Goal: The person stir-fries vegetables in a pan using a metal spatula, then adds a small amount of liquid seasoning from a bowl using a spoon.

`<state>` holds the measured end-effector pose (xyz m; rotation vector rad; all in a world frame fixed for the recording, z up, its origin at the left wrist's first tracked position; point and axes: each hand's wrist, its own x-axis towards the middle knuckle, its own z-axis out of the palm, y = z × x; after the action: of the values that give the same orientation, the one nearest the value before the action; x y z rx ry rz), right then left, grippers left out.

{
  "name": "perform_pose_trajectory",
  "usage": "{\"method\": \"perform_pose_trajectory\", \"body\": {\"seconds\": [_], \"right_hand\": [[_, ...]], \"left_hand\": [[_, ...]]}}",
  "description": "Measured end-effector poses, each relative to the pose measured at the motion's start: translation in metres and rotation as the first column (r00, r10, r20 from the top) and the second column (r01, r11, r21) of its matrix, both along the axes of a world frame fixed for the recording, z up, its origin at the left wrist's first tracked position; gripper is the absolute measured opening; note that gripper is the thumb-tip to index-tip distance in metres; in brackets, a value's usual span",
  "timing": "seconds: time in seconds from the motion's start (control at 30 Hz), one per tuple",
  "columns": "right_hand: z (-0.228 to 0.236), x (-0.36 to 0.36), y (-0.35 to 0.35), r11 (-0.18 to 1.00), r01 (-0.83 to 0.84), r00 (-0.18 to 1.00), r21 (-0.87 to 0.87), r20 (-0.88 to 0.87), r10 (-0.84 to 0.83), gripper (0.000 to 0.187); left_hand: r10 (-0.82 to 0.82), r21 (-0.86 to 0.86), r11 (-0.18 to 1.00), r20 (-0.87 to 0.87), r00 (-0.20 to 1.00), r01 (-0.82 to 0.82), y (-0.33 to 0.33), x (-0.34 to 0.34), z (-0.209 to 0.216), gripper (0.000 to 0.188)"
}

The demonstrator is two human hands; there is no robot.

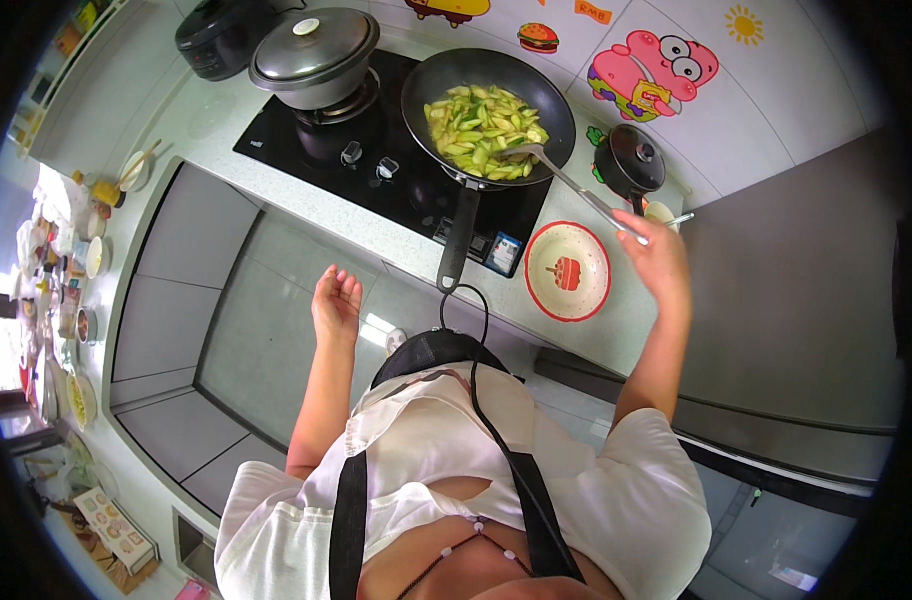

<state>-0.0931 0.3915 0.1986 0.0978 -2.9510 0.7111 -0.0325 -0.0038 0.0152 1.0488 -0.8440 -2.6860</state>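
Observation:
My right hand is closed around the end of a long-handled metal spatula. The spatula's head dips into chopped green vegetable pieces at the right side of a dark frying pan. That pan sits on the hob's right burner, its black handle pointing toward me. My left hand hangs in front of the counter with loosely curled fingers and nothing in it. Near my right hand, a cream bowl with a red rim rests on the counter, a red cake printed inside it.
A lidded grey pot stands on the left burner of the black glass hob. Behind it is a dark cooker. A small lidded black pan stands by the wall. Bowls and jars line the left counter. A grey cabinet rises at right.

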Motion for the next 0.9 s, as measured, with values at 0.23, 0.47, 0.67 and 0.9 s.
{"method": "perform_pose_trajectory", "body": {"seconds": [0.23, 0.47, 0.67, 0.9], "right_hand": [[0.099, -0.03, 0.002, 0.933, -0.089, 0.985, 0.347, 0.167, 0.032, 0.025], [0.104, -0.109, 0.019, 0.824, -0.21, 0.978, 0.526, 0.12, 0.173, 0.025], [0.081, -0.146, 0.013, 0.886, -0.232, 0.967, 0.402, 0.197, 0.163, 0.028], [0.11, -0.142, 0.021, 0.89, -0.269, 0.953, 0.367, 0.238, 0.189, 0.024]], "left_hand": [[0.003, 0.009, 1.0, 0.01, 1.0, -0.003, 0.003, 0.0, -0.004, 0.015], [0.029, 0.011, 0.999, 0.036, 0.999, -0.03, 0.007, 0.002, -0.008, 0.016], [0.036, -0.003, 0.999, 0.023, 0.999, -0.036, 0.008, 0.004, -0.009, 0.016], [0.075, -0.002, 0.997, 0.012, 0.997, -0.075, 0.005, 0.003, -0.002, 0.016]]}}
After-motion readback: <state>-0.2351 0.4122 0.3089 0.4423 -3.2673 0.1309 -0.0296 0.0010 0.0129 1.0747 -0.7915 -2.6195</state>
